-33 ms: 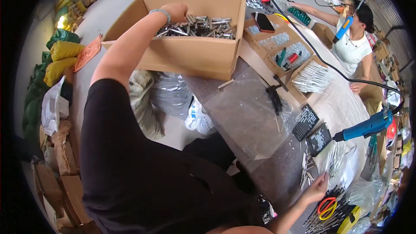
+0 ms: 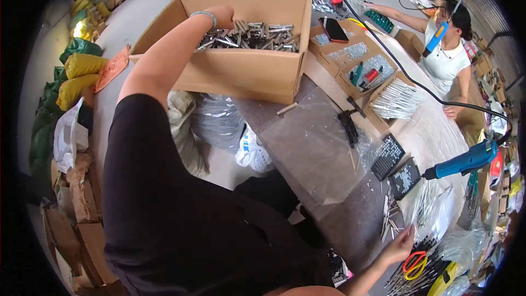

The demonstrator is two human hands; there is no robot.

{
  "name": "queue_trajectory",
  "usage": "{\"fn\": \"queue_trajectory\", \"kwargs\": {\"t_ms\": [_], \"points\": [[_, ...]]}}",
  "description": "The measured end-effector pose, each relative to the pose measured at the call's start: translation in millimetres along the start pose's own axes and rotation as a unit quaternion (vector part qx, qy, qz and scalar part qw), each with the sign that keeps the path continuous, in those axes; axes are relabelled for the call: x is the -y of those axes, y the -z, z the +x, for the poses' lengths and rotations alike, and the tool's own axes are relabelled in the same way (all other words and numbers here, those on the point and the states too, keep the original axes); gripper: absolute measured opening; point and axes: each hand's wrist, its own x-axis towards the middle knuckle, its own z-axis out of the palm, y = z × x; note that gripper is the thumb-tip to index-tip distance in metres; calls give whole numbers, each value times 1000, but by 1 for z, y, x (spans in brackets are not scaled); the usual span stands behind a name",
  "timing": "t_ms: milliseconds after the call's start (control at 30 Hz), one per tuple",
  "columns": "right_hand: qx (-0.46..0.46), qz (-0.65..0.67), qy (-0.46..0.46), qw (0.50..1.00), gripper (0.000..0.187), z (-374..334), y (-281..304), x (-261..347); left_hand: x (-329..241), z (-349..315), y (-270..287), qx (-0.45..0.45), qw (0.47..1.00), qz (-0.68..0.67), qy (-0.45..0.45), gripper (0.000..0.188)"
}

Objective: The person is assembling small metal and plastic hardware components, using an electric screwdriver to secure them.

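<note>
My left arm reaches into a large open cardboard box [image 2: 235,74]. There, my left hand [image 2: 221,16], with a beaded bracelet at the wrist, is bent over a heap of short silver metal tubes [image 2: 255,37]. Its fingers are mostly hidden behind the back of the hand. At the lower right, my right hand [image 2: 400,245] has thumb and fingers drawn together in a pinch. What lies between the fingertips is too small to make out. Close to them are loose metal rods [image 2: 389,216] and a clear plastic bag [image 2: 424,205] with thin pale sticks.
A blue electric screwdriver [image 2: 463,161] hangs by its cable above two black pin trays [image 2: 388,156]. Orange-and-yellow scissors [image 2: 415,266] lie beside dark rods. Cardboard trays with small screws [image 2: 350,52], a phone [image 2: 334,29] and white sticks [image 2: 395,98] stand farther off. A co-worker [image 2: 449,60] sits opposite.
My left hand has shifted very slightly within the box, and my right hand sits a touch lower. The whole view has moved a little; nothing else visibly differs.
</note>
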Motion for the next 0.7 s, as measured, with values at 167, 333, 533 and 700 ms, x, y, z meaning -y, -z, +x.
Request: {"fn": "queue_trajectory", "kwargs": {"t_ms": [167,333,533,700], "points": [[18,-72,42,996,17,-70,28,-11,44,45,-68,76,996,35,17,74],[104,-92,88,986,17,-90,34,40,0,31,-44,389,920,53,23,98],[66,-82,97,990,13,-88,28,51,-16,33,-66,407,902,135,-41,86],[60,-38,90,993,14,-89,24,46,11,35,-96,322,938,103,-81,71]]}}
